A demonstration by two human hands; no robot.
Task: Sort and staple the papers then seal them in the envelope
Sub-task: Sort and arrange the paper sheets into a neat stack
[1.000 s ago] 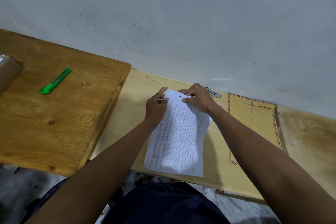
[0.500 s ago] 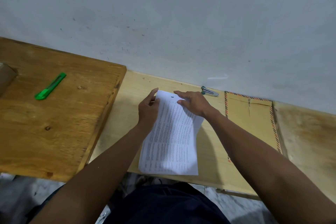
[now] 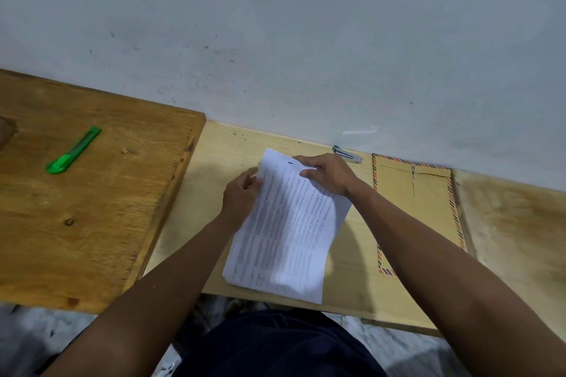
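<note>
On the pale wooden desk [image 3: 220, 147], the left hand [image 3: 240, 199] pinches the left edge of the printed white paper stack [image 3: 288, 229]; the right hand [image 3: 329, 174] lies spread on its top. Rightward sit a small metal stapler [image 3: 347, 154] and striped-border brown envelope [image 3: 419, 208].

A green box cutter [image 3: 73, 150] lies on the darker wooden board [image 3: 101, 208].

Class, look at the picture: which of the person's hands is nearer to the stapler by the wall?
The right hand. It rests on the top of the papers, just beside the stapler. The left hand is at the papers' left edge, farther away.
</note>
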